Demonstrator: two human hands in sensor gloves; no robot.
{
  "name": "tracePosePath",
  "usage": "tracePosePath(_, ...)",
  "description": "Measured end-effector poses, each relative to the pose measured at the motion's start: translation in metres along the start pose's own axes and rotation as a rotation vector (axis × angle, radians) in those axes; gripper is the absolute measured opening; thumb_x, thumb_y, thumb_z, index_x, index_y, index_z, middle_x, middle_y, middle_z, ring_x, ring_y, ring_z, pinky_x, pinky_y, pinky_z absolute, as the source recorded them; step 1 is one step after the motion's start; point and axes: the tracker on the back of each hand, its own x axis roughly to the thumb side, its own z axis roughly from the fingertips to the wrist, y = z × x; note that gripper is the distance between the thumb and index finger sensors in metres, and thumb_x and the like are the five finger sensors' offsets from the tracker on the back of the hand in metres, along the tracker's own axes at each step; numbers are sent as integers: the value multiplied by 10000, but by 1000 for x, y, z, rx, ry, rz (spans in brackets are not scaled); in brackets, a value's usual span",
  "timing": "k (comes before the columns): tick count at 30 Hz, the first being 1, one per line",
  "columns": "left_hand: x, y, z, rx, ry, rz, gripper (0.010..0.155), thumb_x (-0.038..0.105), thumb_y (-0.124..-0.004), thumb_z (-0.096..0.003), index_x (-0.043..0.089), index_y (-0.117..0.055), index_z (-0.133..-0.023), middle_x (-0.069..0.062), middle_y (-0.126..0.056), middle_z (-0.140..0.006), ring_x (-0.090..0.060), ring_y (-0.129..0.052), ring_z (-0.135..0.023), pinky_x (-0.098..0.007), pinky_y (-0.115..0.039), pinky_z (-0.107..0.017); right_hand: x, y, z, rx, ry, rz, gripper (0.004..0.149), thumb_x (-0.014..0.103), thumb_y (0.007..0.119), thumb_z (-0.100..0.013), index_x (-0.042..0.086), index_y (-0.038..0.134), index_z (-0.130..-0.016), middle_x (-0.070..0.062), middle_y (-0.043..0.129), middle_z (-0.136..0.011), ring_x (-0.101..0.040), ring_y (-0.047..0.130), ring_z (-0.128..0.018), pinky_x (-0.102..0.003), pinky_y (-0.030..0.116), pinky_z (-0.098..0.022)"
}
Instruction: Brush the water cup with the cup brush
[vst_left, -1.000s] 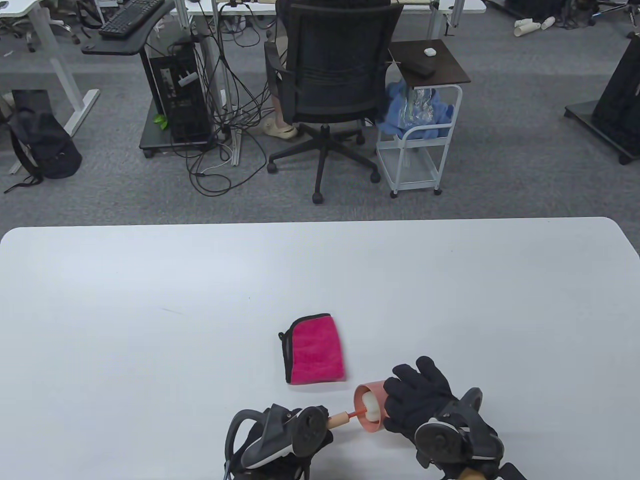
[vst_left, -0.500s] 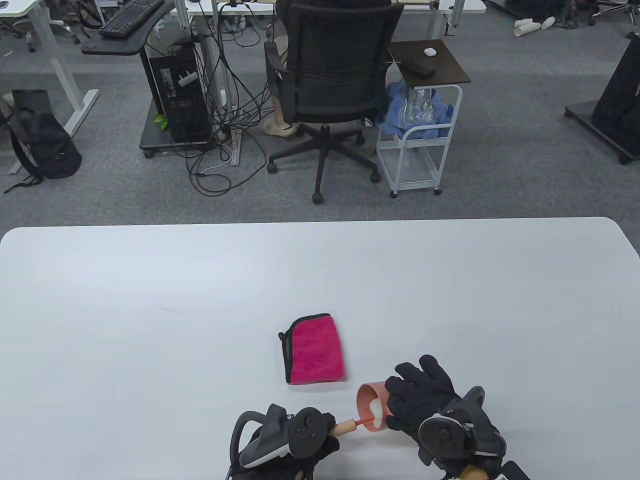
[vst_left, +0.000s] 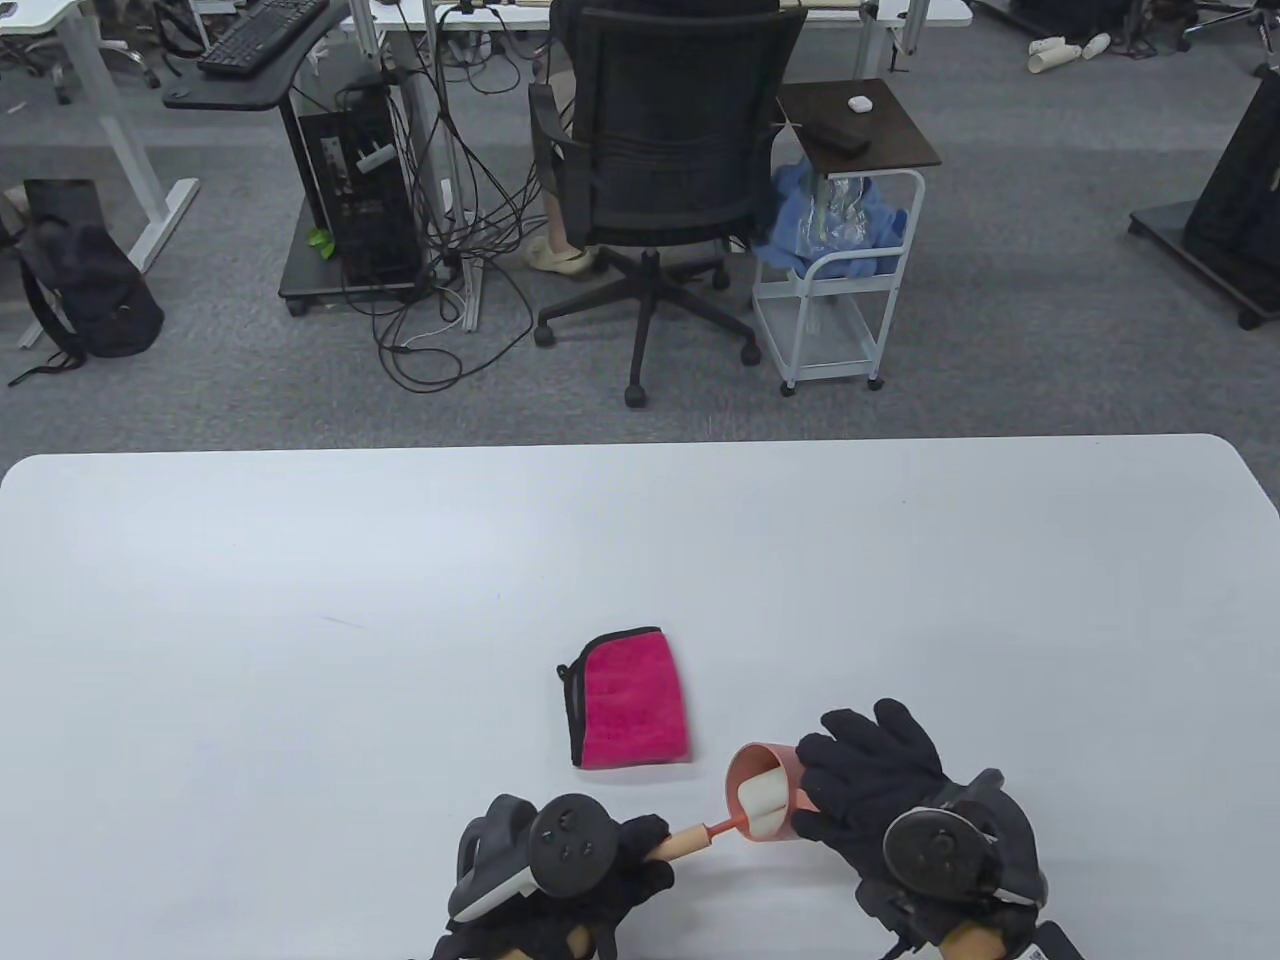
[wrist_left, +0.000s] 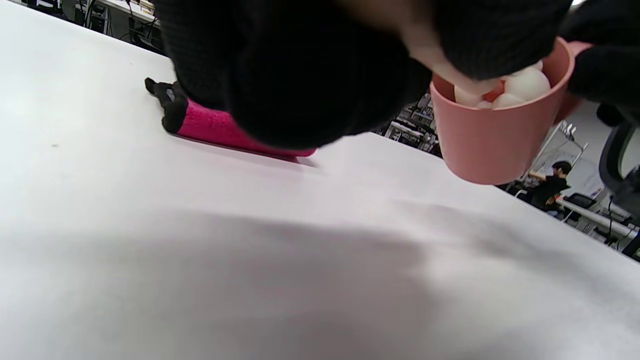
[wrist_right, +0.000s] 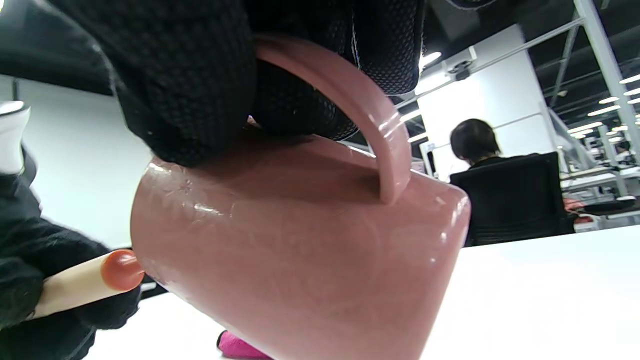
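- The right hand (vst_left: 868, 790) grips the pink plastic water cup with a loop handle (vst_left: 762, 792), fingers wrapped around the handle and body; it holds the cup clear of the white table (vst_left: 300, 620), near its front edge, tipped with the mouth toward the other hand, probably so the brush can enter straight.
- The left hand (vst_left: 610, 880) is clenched around the pale wooden handle of the cup brush with its white sponge head (vst_left: 765, 795); the head sits inside the cup, apparently so that it rubs the inner wall.
- The folded magenta cloth with black edging (vst_left: 628, 697) lies flat just beyond the cup, apart from both hands, perhaps kept for wiping.
- The count is one cup, one brush, one cloth and two gloved hands.
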Motion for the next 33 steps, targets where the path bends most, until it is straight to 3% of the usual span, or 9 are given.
tracePosePath(3, -6, 3, 1, 12, 11, 55, 533, 544, -717, -435, 342, -747, -927, 72, -893, -743, -194, -987, -432, -438, -778, -603, -13, -6, 4, -18, 58, -33, 420, 395, 901, -408, 122, 878, -727, -87, 816, -946, -382, 646, -972, -626, 346, -751)
tracePosePath(6, -22, 6, 4, 24, 18, 266, 522, 537, -729, -436, 355, -753, -925, 48, -775, -868, -212, -943, -582, -464, -725, -649, -33, -13, 11, -55, 160, -134, 421, 389, 902, -410, 114, 883, -729, -101, 814, -951, -396, 644, -969, -631, 347, -748)
tracePosePath(9, -36, 13, 9, 97, 59, 360, 522, 498, -776, -434, 302, -787, -918, 1, -746, -874, -259, -898, -628, -508, -684, -657, -50, -23, 19, -131, 224, -225, 420, 386, 903, -416, 111, 882, -733, -106, 811, -954, -407, 645, -965, -634, 348, -745)
tracePosePath(12, -38, 15, 10, 128, 150, 143, 522, 500, -792, -427, 297, -803, -908, 0, -755, -864, -252, -901, -637, -510, -685, -658, -57, -32, 25, -197, 236, -269, 421, 395, 899, -420, 117, 880, -736, -105, 813, -953, -408, 653, -959, -634, 360, -740)
tracePosePath(15, -36, 7, 3, 66, 212, -22, 524, 508, -807, -415, 322, -805, -905, 20, -759, -866, -244, -899, -669, -510, -674, -673, -58, -35, 28, -229, 233, -299, 423, 405, 894, -423, 124, 879, -738, -100, 815, -953, -406, 657, -958, -633, 368, -739)
tracePosePath(22, -43, -13, -8, -75, 290, -124, 524, 517, -818, -406, 361, -802, -906, 42, -756, -882, -243, -891, -710, -511, -658, -691, -58, -36, 29, -232, 233, -319, 423, 418, 889, -424, 135, 880, -738, -95, 818, -953, -403, 664, -957, -631, 377, -737)
tracePosePath(33, -37, -22, -15, -125, 345, -334, 538, 512, -877, -379, 395, -796, -898, 62, -787, -873, -217, -916, -695, -504, -672, -694, -56, -40, 30, -274, 181, -355, 425, 431, 883, -428, 138, 878, -736, -95, 821, -947, -397, 673, -952, -627, 392, -734)
